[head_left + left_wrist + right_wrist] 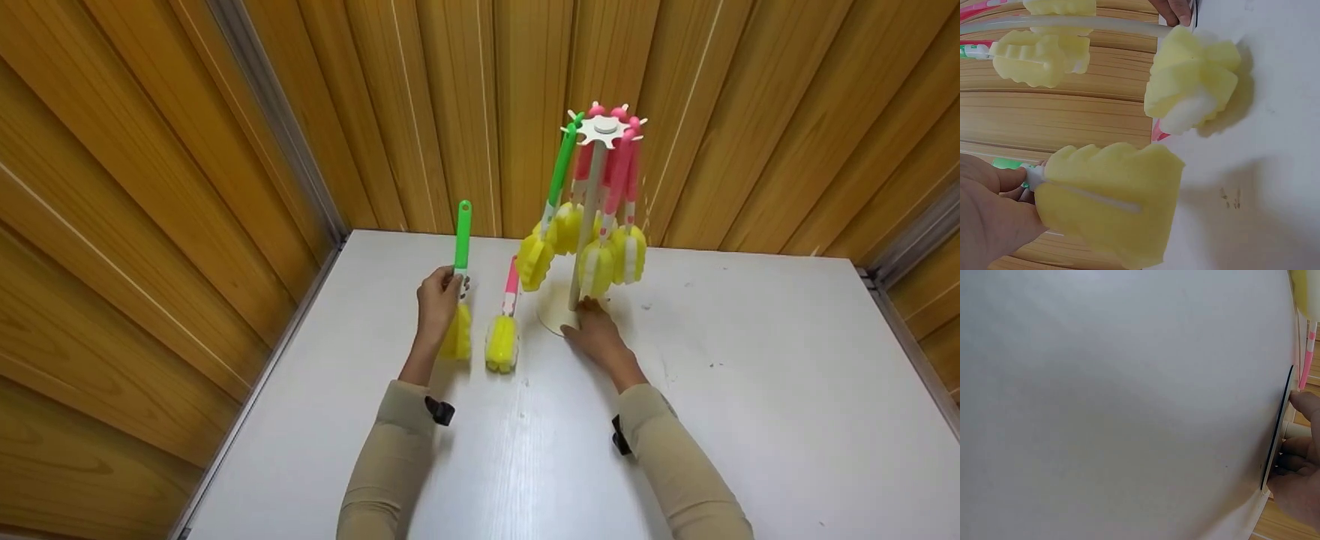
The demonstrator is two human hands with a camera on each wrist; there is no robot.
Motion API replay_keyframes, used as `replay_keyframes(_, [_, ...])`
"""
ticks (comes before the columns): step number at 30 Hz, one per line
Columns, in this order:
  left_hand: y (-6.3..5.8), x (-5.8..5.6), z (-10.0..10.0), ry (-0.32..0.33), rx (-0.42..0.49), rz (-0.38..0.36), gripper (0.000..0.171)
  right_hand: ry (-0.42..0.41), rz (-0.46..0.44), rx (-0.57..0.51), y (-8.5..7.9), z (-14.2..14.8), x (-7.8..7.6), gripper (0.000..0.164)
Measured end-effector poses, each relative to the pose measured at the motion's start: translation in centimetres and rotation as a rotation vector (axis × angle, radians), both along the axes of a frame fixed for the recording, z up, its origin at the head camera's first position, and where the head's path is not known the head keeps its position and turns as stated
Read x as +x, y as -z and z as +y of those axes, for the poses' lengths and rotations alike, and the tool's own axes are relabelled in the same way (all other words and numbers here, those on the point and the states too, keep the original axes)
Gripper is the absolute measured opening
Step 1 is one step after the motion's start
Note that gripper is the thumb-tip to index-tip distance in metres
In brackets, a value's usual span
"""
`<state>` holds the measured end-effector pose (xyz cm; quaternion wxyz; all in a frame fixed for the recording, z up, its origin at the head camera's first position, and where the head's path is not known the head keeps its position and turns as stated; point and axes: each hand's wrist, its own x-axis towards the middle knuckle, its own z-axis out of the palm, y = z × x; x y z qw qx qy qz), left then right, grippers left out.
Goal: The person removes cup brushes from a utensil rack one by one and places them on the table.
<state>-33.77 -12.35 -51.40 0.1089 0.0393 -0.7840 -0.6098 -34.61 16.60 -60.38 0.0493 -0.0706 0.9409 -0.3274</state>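
Note:
My left hand grips a green-handled sponge cup brush by its white neck. The brush is upright, its yellow sponge head pointing down. Just right of it, a pink-handled cup brush has its sponge head toward me. My right hand holds the round base of a hanging rack, thumb and curled fingers on either side of the pole. From the rack's white notched top hang several brushes, including green-handled and pink-handled ones, with yellow-and-white sponges below.
Everything stands on a white table with small dark marks on it. Behind it rises a wood-look panel wall, with another panel wall on the left. Metal posts stand at the far corners.

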Motion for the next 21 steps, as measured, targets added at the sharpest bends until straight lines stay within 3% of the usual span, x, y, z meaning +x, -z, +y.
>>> replay_keyframes(21, [1.5,-0.9,0.1,0.047,-0.046,-0.067,0.032,-0.016,0.011,0.04,0.4,0.1,-0.3,0.068])
